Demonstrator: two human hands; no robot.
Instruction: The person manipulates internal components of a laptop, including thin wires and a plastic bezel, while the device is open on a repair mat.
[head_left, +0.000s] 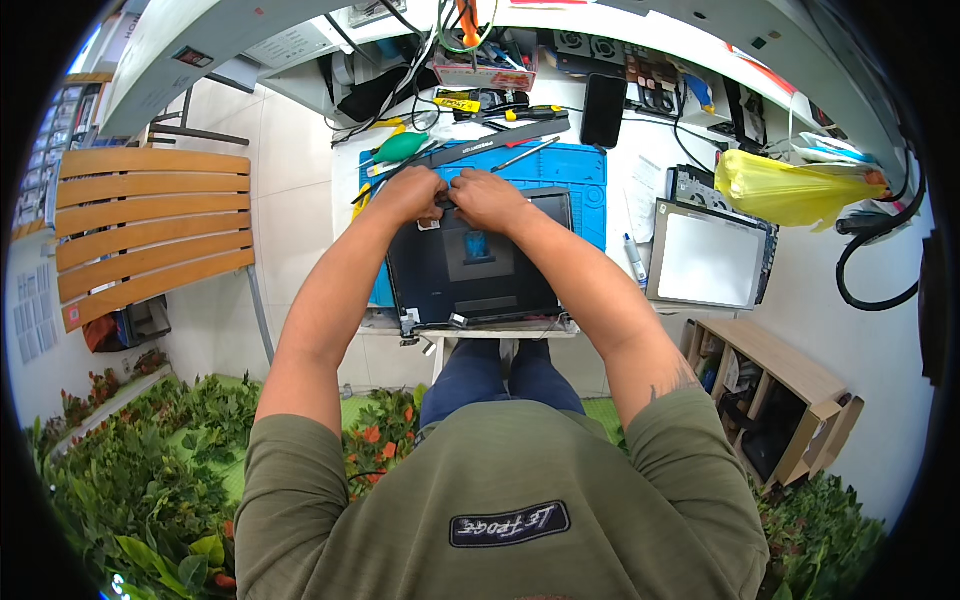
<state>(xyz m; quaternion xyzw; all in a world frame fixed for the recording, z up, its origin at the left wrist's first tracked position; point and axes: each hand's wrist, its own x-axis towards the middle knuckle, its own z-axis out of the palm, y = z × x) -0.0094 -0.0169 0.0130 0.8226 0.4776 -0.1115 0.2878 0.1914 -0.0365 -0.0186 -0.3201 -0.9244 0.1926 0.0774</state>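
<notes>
A dark laptop screen assembly (480,288) lies on a blue repair mat (585,205), with loose hinges and cables along its near edge. At its far left corner my left hand (412,192) has curled, closed fingers. My right hand (485,197) is also closed, just beside it on the same far edge. What the fingertips of either hand grip is hidden. A long dark bar (492,145), a screwdriver (525,155) and a green air blower (398,148) lie beyond my hands.
A phone (604,110), a white pen (633,255) and a silver-framed panel (705,258) lie to the right, below a yellow bag (775,190). A slatted wooden chair (150,215) stands left, a wooden shelf unit (805,420) lower right. Cables hang at the back.
</notes>
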